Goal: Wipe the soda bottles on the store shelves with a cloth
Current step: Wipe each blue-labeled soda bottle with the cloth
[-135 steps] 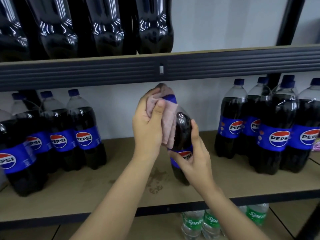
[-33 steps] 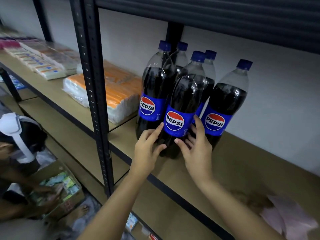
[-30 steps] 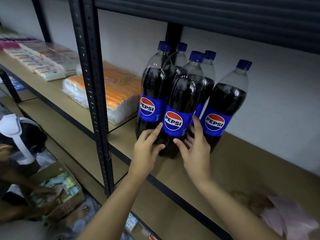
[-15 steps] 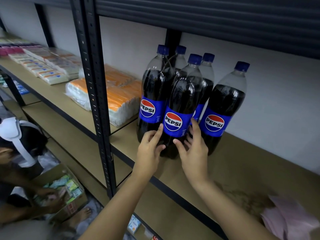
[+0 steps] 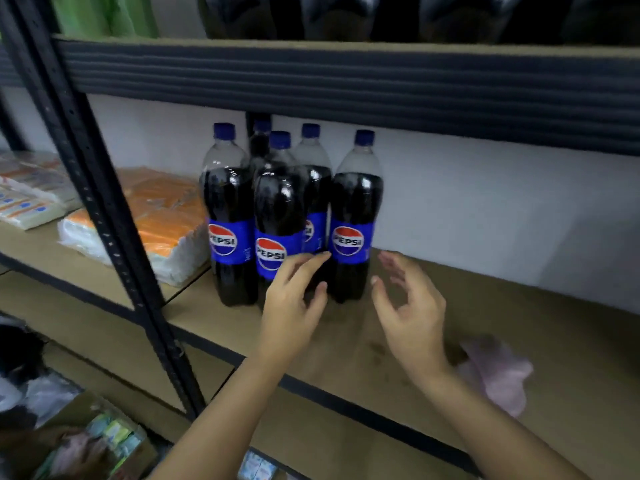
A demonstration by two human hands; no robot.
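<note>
The pink cloth (image 5: 495, 374) lies flat on the shelf (image 5: 571, 344) near its front edge, to the right of both hands and well apart from the Pepsi bottles (image 5: 291, 216), which stand upright towards the shelf's left end. The right hand (image 5: 410, 306) is nearer the cloth. It is spread and holds nothing. The left hand (image 5: 294, 299) is also empty, its fingers loose just beside the front bottles.
</note>
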